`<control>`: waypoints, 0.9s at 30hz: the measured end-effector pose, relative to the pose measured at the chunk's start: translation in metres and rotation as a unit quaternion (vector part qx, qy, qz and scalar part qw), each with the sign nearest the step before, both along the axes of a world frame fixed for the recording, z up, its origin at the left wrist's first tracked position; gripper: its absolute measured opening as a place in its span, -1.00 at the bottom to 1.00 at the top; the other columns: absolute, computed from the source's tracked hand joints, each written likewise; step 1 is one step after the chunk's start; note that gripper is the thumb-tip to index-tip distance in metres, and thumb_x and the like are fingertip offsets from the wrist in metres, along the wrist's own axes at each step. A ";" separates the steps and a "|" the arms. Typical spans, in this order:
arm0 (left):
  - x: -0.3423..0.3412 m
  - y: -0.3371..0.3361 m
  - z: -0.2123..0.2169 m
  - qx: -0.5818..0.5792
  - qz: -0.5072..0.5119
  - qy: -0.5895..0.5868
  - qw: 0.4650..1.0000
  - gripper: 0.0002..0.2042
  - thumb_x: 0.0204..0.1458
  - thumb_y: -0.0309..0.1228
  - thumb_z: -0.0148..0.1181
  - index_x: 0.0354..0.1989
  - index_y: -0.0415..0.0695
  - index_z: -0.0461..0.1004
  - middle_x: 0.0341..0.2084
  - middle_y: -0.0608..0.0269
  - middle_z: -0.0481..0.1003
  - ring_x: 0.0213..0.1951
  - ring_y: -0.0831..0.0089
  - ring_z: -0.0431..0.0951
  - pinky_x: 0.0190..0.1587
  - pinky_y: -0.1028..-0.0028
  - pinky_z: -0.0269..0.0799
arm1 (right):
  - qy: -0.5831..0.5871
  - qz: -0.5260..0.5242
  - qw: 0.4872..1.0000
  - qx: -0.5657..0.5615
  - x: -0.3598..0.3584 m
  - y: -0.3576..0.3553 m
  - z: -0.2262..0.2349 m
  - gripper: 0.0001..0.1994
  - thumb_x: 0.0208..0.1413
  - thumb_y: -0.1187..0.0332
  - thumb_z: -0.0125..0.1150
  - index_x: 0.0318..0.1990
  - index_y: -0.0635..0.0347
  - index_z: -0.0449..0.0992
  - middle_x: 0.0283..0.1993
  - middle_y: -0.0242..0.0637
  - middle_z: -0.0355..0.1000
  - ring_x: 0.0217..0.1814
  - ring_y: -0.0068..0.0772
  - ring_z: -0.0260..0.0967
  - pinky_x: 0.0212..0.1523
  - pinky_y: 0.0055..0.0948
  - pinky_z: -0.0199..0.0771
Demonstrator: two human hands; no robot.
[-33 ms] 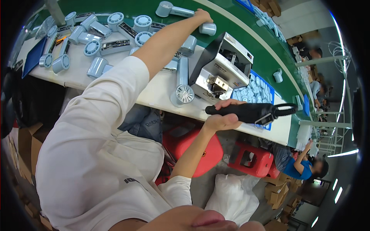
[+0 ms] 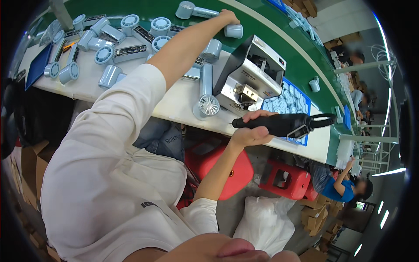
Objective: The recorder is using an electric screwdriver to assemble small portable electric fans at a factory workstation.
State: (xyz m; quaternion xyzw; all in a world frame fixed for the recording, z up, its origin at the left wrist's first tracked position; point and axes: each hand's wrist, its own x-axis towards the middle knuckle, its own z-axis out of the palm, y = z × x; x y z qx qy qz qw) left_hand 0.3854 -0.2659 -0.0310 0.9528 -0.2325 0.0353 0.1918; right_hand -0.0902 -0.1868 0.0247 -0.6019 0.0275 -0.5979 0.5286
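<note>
My right hand [image 2: 252, 133] is wrapped round a black electric screwdriver [image 2: 288, 125], held level over the table's near edge with its thin bit pointing left. My left arm stretches far across the table, and my left hand [image 2: 228, 17] is over the green belt. Its fingers are mostly hidden. Close under it is a light blue cylindrical fan head [image 2: 234, 31]; the handle of another light blue handheld fan [image 2: 205, 12] ends beside the hand. A fan with a finned round head [image 2: 208, 105] lies on the white table, left of the screwdriver's bit.
A black and silver machine [image 2: 251, 78] stands on the white table [image 2: 174, 107]. Beside it is a blue tray [image 2: 309, 105] of small light blue parts. Several opened fans, one of them a round-vented fan [image 2: 104, 54], lie at the left. Red stools [image 2: 286, 180] stand below.
</note>
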 end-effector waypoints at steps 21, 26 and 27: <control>-0.381 0.238 0.101 -0.700 -0.222 0.131 0.666 -0.62 -0.13 -0.34 0.30 -0.13 -0.18 0.37 -0.41 0.30 0.47 -0.38 0.55 0.46 -0.24 0.54 0.37 | 0.405 -0.245 0.878 -0.070 -0.048 -0.123 0.020 -0.74 -0.15 0.31 0.36 -0.45 0.28 0.41 -0.72 -0.44 0.25 -0.78 -0.66 0.13 -0.76 -0.64 0.06; -0.396 0.248 0.067 -0.610 -0.280 0.255 0.696 -0.58 -0.13 -0.39 0.29 -0.06 -0.11 0.32 -0.30 0.28 0.47 -0.25 0.54 0.45 -0.15 0.50 0.35 | 0.584 -0.179 0.774 -0.170 -0.042 -0.144 0.003 -0.70 -0.24 0.32 0.37 -0.37 0.30 0.44 -0.49 -0.12 0.44 -0.51 -0.20 0.35 -0.39 -0.37 0.31; -0.396 0.245 0.062 -0.582 -0.297 0.262 0.710 -0.57 -0.14 -0.40 0.29 -0.05 -0.10 0.31 -0.28 0.27 0.46 -0.23 0.51 0.44 -0.14 0.50 0.34 | 0.595 -0.185 0.756 -0.202 -0.043 -0.147 0.001 -0.68 -0.24 0.32 0.37 -0.36 0.32 0.43 -0.49 -0.10 0.43 -0.50 -0.15 0.35 -0.38 -0.35 0.31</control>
